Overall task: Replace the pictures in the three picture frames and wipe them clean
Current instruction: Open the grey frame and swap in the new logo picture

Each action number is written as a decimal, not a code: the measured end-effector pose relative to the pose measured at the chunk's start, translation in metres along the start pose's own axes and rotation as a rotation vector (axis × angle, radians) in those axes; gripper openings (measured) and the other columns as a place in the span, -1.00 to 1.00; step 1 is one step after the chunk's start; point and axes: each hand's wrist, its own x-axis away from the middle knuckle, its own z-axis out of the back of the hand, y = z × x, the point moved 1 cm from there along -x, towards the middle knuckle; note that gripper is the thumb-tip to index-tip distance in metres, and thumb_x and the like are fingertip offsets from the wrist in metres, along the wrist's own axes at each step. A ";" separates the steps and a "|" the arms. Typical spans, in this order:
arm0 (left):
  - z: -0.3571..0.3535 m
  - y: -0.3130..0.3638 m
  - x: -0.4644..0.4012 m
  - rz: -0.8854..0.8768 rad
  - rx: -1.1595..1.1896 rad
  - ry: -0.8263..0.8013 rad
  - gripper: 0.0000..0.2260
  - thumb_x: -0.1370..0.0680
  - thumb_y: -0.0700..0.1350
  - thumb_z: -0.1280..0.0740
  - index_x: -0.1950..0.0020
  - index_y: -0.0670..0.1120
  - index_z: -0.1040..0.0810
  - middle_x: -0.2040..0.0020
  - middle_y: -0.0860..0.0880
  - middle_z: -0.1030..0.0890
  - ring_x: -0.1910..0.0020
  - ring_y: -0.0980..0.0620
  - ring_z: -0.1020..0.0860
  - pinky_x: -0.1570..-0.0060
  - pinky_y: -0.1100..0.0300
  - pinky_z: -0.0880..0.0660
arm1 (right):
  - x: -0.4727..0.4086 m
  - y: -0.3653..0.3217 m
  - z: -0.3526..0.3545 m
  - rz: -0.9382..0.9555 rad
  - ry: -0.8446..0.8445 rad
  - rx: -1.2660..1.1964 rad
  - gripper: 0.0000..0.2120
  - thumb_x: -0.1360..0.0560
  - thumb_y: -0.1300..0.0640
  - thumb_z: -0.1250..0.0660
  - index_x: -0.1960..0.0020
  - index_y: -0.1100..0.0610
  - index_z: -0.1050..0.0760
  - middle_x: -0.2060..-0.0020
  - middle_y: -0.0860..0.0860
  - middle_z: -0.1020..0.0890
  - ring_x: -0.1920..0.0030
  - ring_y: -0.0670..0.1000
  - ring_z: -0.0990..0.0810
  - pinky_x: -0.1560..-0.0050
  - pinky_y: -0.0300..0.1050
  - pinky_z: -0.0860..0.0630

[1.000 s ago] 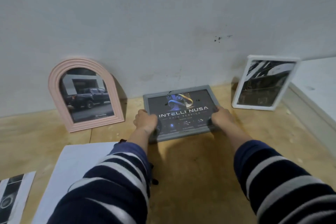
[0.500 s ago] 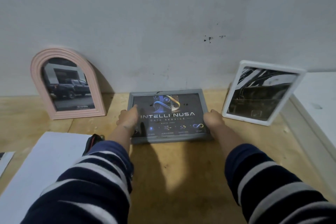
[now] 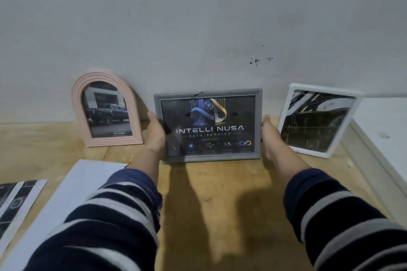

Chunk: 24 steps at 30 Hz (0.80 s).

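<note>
Frames number 3 (pink (image 3: 107, 109), grey (image 3: 208, 125), white (image 3: 317, 120)); 2 hands (image 3: 156, 136) flank grey.

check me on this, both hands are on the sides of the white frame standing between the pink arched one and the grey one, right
Not quite. The head view shows the left hand and right hand on the sides of the grey frame, and that one stands in the middle, between the pink arched frame and the white frame. The white frame stands untouched on the right.
</note>
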 end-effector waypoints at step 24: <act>0.095 -0.093 0.056 0.004 -0.149 -0.207 -0.28 -0.48 0.46 -0.04 -0.22 -0.10 -0.56 -0.11 -0.08 -0.65 -0.11 -0.08 -0.56 -0.30 -0.08 -0.36 | 0.131 0.084 0.044 -0.174 -0.013 -0.120 -0.26 -0.58 -0.34 0.14 -0.28 0.23 -0.48 0.19 0.15 -0.60 0.20 0.09 -0.58 0.24 -0.06 -0.48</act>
